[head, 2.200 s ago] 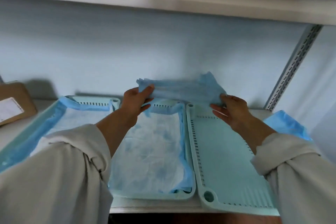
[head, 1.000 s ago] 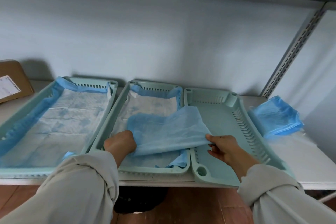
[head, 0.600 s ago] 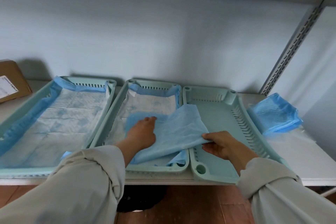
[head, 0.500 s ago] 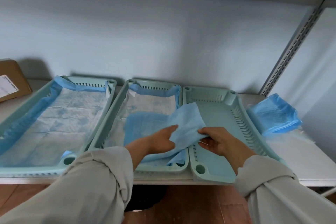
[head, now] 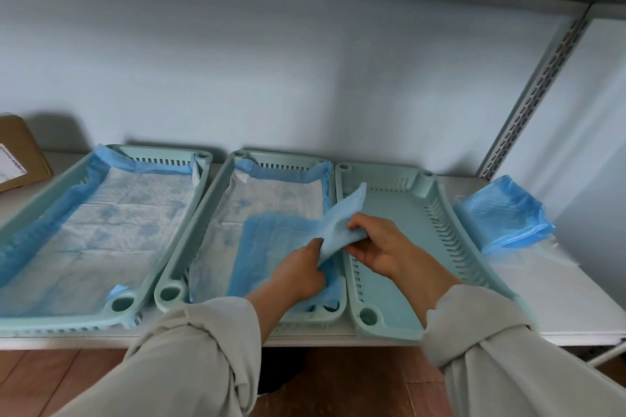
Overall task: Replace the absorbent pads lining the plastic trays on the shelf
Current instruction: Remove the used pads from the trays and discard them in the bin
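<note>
White shelf (head: 559,298) bears three trays against pale wall (head: 271,61).

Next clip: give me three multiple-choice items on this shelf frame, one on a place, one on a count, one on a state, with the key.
1. Where does the spare stack of folded blue pads lie?
A. On the shelf right of the trays
B. In the left tray
C. On the cardboard box

2. How many plastic trays are on the shelf?
A. Two
B. Three
C. Four

3. What is the state of the right tray?
A. Lined with a pad
B. Bare, without a pad
C. Turned upside down

Key:
1 A: the stack sits on the bare shelf beyond the right tray.
2 B: left tray, middle tray and right tray stand side by side.
3 B: its plastic floor shows, while the left hand and right hand both have a grip on a folded blue pad over the rims.
</note>
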`<state>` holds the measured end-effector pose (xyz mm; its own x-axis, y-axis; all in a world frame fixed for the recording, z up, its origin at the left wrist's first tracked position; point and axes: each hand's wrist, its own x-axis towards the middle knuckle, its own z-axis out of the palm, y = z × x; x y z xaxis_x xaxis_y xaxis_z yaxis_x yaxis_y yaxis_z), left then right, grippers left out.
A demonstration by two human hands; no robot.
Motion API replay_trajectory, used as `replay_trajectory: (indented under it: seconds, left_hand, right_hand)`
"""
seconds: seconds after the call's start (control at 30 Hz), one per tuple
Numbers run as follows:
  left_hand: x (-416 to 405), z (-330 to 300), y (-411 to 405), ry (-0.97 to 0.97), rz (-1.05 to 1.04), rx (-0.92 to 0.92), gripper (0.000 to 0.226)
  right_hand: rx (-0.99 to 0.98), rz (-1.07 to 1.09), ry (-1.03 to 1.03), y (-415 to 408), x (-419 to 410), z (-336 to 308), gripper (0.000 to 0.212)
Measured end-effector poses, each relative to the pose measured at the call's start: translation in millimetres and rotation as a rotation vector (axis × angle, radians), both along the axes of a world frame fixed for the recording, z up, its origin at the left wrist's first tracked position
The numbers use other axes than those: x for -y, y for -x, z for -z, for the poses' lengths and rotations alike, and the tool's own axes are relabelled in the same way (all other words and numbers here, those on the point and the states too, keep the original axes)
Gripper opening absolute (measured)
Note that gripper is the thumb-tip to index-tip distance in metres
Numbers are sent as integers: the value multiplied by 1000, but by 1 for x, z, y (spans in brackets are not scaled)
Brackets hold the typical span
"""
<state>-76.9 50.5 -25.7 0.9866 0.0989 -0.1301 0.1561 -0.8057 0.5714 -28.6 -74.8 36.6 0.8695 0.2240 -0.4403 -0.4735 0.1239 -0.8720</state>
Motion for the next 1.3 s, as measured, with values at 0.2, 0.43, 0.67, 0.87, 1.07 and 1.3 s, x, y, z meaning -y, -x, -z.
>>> replay_trajectory:
  seconds: [0.2,0.43,0.67,0.87,1.07,1.3]
  left_hand:
    - [-26,-37,-1,453,-164,156,28]
    - [-80,-91,13,844,-53,-138,33]
    - [-111,-101,21,819,113,-329,35]
    - [-113,-89,17,790,-91,-126,43]
    - [-108,-89,14,568,-93,-133,31]
    - [-106,-92,14,740,-95,62,16]
  right_hand:
    - [86,2,-134,-6,-3,-11,16]
    - [193,-80,306,-16,-6,17,80]
    - [85,-150,319,-24,-22,6,45]
    - [204,-238,355,-20,-22,14,23]
    - [281,-577,500,-19,-20,13,63]
    - [627,-664,688,-13,-40,4,16]
